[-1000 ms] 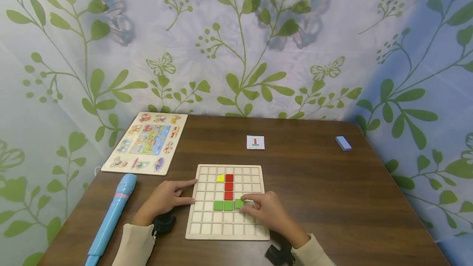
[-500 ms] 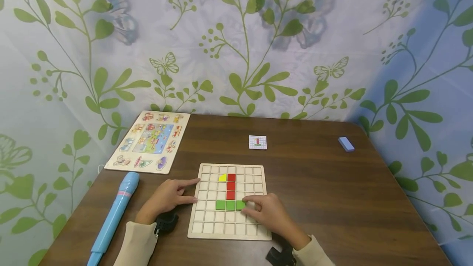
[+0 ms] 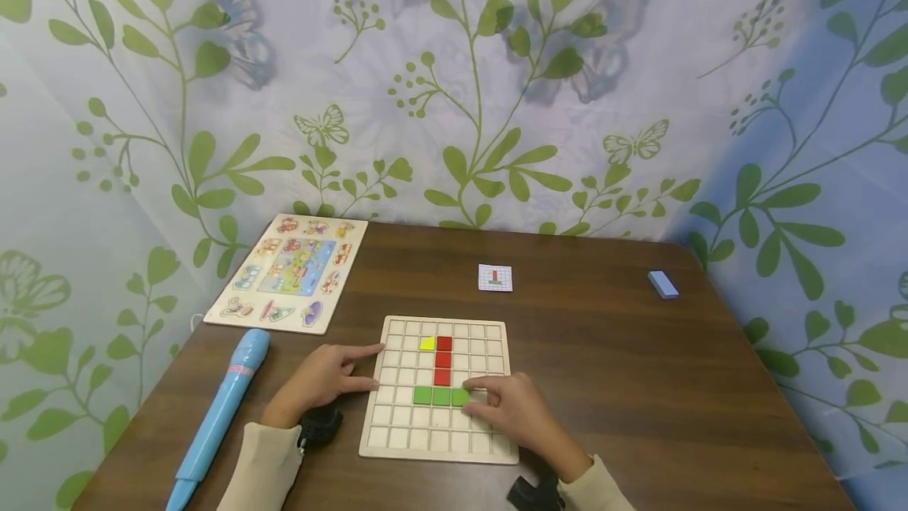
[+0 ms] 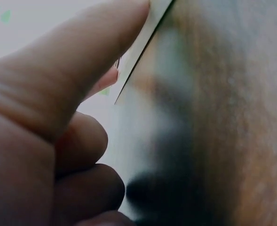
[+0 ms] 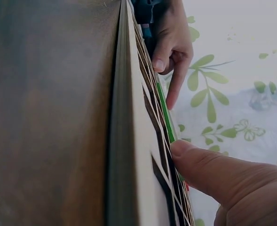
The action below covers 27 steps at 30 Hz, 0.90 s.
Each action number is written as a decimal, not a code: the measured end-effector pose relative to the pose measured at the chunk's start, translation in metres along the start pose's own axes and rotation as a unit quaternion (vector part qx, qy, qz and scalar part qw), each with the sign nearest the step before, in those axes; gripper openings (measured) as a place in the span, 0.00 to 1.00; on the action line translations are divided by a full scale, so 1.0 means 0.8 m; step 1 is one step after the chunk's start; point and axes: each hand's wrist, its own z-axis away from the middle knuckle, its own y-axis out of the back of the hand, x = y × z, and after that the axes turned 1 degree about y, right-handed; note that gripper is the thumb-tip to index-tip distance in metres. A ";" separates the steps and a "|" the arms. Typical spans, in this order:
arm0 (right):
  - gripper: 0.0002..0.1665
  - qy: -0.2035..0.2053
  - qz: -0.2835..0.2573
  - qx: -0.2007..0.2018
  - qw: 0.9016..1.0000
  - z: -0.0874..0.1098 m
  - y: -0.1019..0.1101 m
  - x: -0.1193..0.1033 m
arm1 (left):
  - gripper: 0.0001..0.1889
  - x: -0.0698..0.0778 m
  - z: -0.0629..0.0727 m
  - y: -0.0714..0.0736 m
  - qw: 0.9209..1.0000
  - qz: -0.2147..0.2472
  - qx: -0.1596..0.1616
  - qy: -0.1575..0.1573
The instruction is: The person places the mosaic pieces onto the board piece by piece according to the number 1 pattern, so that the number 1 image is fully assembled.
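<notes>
A wooden grid board (image 3: 399, 438) lies flat on the table in the head view. My left hand (image 3: 321, 378) has its index finger and thumb extended against the board's left edge, its other fingers folded. My right hand (image 3: 516, 410) reaches over the board's right side, index finger and thumb pinching a green square tile (image 3: 459, 397) that lies at the right end of a green row. Above that row stand several red tiles (image 3: 443, 359) in a column. Beside the top one is a yellow tile (image 3: 427, 344) with a slanted corner. In the right wrist view, the thumb (image 5: 201, 167) touches near the green strip.
A small pattern card (image 3: 485, 277) lies behind the board. A picture puzzle (image 3: 232, 292) is at the back left, with a blue toy microphone (image 3: 216, 416) in front of it. Toward the back right sits a blue block (image 3: 663, 285). Patterned cloth (image 3: 440, 101) hangs behind the table.
The right hand has lowered the green tile from a slightly tilted position into its cell, level with the other green ones. The left hand stays at the board's edge.
</notes>
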 end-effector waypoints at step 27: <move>0.12 -0.019 -0.035 0.004 0.999 0.000 0.010 -0.001 | 0.34 0.004 -0.003 0.000 1.000 -0.004 0.011 -0.001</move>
